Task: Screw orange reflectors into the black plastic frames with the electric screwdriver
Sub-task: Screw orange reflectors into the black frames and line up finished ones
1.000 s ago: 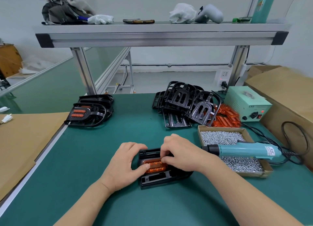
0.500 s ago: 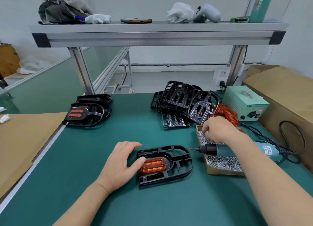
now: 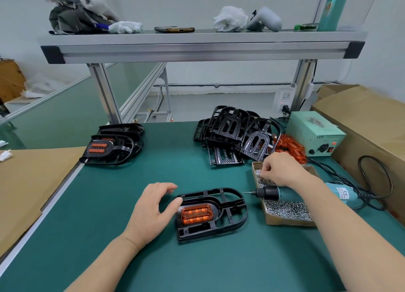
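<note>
In the head view, a black plastic frame (image 3: 197,230) is seen flat on the green table mat (image 3: 153,164), close to the person. Its long side runs left to right. An orange reflector (image 3: 196,214), shiny and ribbed, is set in its left end.

The left hand (image 3: 151,213) is laid beside that end. Its fingers are loose and spread, and only the thumb touches the frame's rim.

The right hand (image 3: 279,171) is held over the cardboard box (image 3: 285,222) of small silver screws (image 3: 289,208). Its fingertips are bunched down into them. Whether a screw is pinched cannot be told.

The frame lies to the left of that hand and nearer the person. The teal electric screwdriver (image 3: 282,193) is laid across the box between them, its thin tip pointed at the frame. It looks easiest to reach with the right hand.

Farther back, a pile of empty frames (image 3: 236,136) and loose reflectors (image 3: 289,147) can be seen. Finished frames (image 3: 114,145) are stacked at the left.
</note>
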A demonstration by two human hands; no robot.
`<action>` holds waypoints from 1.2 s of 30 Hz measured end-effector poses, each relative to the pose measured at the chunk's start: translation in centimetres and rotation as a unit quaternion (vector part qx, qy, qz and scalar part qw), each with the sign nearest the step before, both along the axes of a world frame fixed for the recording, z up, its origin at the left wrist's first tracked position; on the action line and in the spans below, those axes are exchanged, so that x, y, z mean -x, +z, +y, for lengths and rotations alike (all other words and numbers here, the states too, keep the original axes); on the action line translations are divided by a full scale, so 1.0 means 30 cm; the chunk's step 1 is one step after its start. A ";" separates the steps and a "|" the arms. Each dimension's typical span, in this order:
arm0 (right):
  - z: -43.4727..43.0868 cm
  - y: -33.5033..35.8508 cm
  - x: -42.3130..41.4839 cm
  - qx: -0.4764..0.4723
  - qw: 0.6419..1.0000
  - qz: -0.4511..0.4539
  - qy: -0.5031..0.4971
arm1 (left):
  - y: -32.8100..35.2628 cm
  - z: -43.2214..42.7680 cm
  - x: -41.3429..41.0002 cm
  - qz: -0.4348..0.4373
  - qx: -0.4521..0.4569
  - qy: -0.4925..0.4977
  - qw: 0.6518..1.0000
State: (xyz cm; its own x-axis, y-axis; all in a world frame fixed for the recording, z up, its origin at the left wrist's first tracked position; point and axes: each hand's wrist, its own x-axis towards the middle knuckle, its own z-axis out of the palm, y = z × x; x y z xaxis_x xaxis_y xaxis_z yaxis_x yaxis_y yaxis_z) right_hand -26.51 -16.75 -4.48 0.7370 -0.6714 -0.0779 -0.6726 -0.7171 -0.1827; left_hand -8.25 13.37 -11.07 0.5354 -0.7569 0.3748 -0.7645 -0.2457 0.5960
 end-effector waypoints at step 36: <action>0.413 -0.028 -0.142 -0.281 0.905 -0.311 0.068 | 0.106 -0.148 0.159 0.246 0.135 0.042 0.959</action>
State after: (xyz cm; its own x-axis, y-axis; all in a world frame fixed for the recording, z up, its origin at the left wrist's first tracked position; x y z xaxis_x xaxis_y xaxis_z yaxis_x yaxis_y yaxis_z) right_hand -22.25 -4.35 -5.31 0.8290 -0.5537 0.0786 -0.2272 -0.4619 -0.8574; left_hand -13.01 8.92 -7.89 0.7524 -0.6148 0.2365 -0.3581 -0.0804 0.9302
